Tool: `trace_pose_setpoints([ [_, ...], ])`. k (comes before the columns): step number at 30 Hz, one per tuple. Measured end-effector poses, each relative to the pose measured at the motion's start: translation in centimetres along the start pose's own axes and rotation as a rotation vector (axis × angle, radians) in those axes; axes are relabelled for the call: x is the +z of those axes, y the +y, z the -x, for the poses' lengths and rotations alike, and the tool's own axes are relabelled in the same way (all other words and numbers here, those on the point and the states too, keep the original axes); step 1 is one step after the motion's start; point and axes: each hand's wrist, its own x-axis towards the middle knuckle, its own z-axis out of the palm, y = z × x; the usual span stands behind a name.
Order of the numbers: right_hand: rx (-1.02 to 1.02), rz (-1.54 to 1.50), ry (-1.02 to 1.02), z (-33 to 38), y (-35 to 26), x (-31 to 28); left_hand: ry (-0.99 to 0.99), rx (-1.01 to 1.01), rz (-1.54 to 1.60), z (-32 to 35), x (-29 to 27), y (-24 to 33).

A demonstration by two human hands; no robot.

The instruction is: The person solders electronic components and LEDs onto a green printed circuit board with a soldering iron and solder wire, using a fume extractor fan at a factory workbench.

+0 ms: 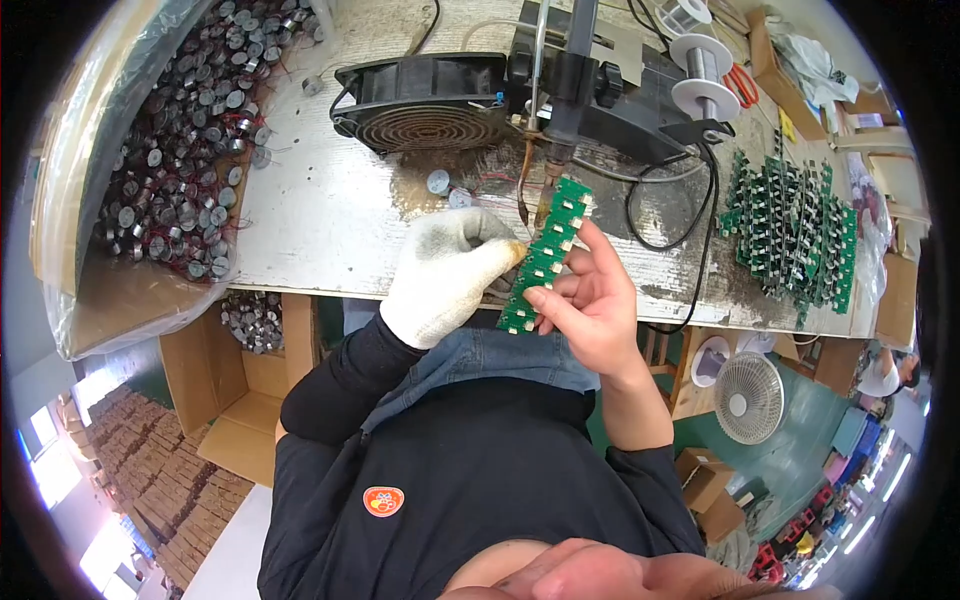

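My right hand (603, 305), bare, grips a long green circuit board (546, 258) by its right edge, thumb on its face. The board is tilted, with a row of small white connectors along it. In a white glove, my left hand (438, 275) has thumb and forefinger pinched together at the board's left edge; what they hold, if anything, is hidden. Just beyond the board's far end is the tip of a stand-mounted soldering iron (570, 100), with a thin solder feed tube (526, 170) beside it. Two small round metal motors (438, 182) lie on the bench behind my left hand.
A black box fan (430, 105) stands at the back. To the left, a plastic-lined box holds many small motors (190, 140). Green boards (790, 235) are stacked at right, past a looping black cable (690, 225) and a solder spool (703, 75). Below the bench sits a cardboard box (250, 425).
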Motion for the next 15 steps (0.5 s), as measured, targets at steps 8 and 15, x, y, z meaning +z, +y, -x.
trace_pose_setpoints([
  [8,0.008,-0.001,0.0,0.1,0.4,0.0,-0.004,-0.015,0.039,-0.1,-0.2,-0.9],
  [15,0.051,-0.006,0.01,0.2,0.2,0.1,0.004,-0.023,0.063,0.2,0.3,-0.3],
])
